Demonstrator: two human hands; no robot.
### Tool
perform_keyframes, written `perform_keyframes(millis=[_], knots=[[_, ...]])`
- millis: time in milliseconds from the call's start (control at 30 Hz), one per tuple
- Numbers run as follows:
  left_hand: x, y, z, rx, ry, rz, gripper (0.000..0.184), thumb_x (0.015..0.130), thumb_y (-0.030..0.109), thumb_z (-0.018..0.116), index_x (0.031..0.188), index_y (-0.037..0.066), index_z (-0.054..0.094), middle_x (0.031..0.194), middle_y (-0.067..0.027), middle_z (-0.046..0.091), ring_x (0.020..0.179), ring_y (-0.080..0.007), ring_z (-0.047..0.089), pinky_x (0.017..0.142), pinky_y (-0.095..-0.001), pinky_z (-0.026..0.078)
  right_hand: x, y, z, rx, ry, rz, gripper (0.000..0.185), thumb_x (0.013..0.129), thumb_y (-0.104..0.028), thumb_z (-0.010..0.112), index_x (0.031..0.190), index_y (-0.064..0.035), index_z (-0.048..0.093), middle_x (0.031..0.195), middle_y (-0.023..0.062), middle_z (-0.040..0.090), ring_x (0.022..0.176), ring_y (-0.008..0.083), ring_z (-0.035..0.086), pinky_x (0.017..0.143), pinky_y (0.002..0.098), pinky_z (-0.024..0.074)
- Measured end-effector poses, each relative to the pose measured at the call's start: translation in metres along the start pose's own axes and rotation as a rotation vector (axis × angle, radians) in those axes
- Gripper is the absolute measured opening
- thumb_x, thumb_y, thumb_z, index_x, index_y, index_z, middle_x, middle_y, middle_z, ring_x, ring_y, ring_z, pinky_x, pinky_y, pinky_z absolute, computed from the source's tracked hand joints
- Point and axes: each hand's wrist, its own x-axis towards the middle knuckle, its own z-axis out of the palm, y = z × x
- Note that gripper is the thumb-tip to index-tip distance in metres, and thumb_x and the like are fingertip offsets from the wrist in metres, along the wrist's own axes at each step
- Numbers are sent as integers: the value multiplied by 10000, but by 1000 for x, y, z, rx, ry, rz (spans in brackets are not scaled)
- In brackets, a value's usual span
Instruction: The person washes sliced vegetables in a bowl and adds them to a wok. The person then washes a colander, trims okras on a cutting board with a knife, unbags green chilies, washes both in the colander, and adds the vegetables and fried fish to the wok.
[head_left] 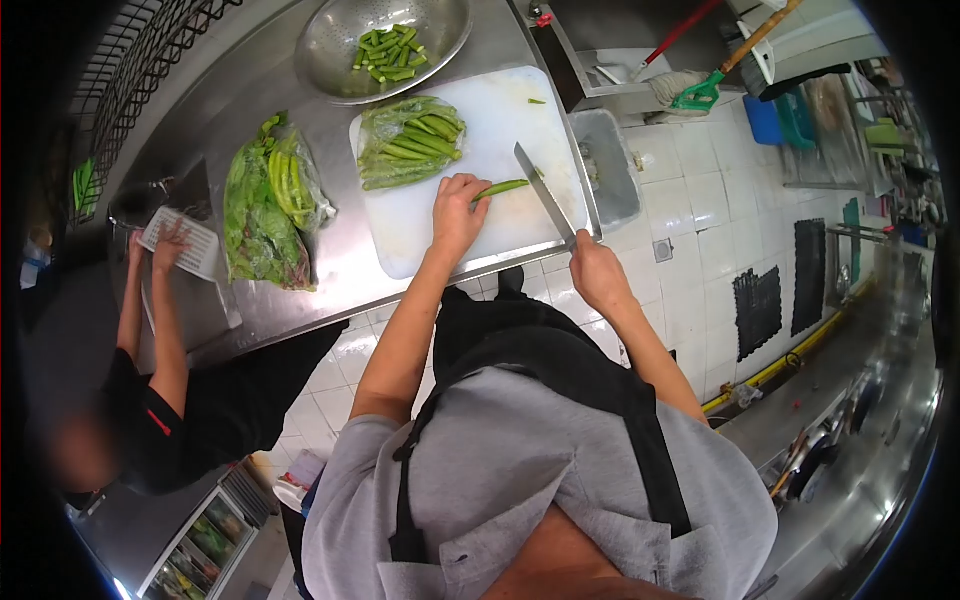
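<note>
My left hand (pixel 459 215) is closed on one end of a green okra pod (pixel 505 188), pressing it to the white cutting board (pixel 410 235). In my right hand (pixel 600 270) is the handle of a knife (pixel 545 194). Its blade slants across the board at the pod's far end. A small green scrap (pixel 540 172) lies by the blade and another near the board's top right. Beside my left hand rests a clear bag of whole okra (pixel 412 142). Behind the board, a perforated metal colander (pixel 330 62) holds several cut okra pieces (pixel 388 52).
Left of the board are bagged leafy greens (pixel 258 215) and long green pods (pixel 288 180). A co-worker's hands (pixel 172 240) hold a white perforated basket (pixel 195 243) at the sink. A grey bin (pixel 605 165) stands past the counter's right edge, with mops and a broom beyond.
</note>
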Motion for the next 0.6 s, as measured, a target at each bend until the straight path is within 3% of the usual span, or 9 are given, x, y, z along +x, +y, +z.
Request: perform_keyframes(millis=[100, 200, 300, 400, 500, 600], knots=[[-9, -11, 3, -33, -10, -83, 185, 788, -15, 750, 971, -2, 728, 956, -124, 670, 829, -276, 624, 742, -379, 517, -7, -10, -11, 17, 96, -99, 158, 895, -18, 555, 1017, 45, 477, 809, 294, 657, 799, 506, 644, 721, 598, 499], [-11, -17, 6, -126, -47, -171, 171, 772, -16, 745, 941, 7, 726, 938, -140, 655, 921, -343, 626, 837, -436, 522, -8, -20, -11, 59, 63, -115, 160, 901, -29, 558, 1013, 39, 466, 803, 294, 653, 790, 507, 642, 718, 592, 504], [-9, -15, 5, -111, -41, -143, 168, 769, -20, 753, 931, -3, 710, 929, -145, 654, 874, -334, 639, 797, -432, 530, 2, -11, -1, 16, -43, -145, 163, 904, -34, 559, 1010, 31, 454, 815, 297, 651, 804, 509, 641, 724, 587, 510], [-9, -10, -1, -159, -70, -225, 169, 771, -25, 757, 926, -6, 694, 919, -149, 652, 830, -319, 646, 758, -415, 533, -4, -24, -16, -10, -74, -38, 150, 899, -24, 553, 1008, 32, 466, 831, 302, 651, 832, 504, 646, 737, 582, 514], [-8, -12, 0, -182, -62, -238, 181, 773, -25, 762, 935, -7, 682, 906, -146, 648, 789, -304, 647, 725, -401, 532, -8, -26, -4, 15, 41, -161, 137, 896, -16, 552, 1003, 35, 486, 807, 304, 652, 827, 503, 650, 735, 586, 513], [-6, -8, -3, -186, -93, -265, 166, 798, -29, 734, 954, -9, 682, 912, -150, 640, 808, -315, 647, 739, -411, 534, 0, -23, 8, -72, -97, -127, 118, 899, -15, 548, 996, 30, 498, 817, 295, 657, 834, 499, 651, 740, 584, 517]])
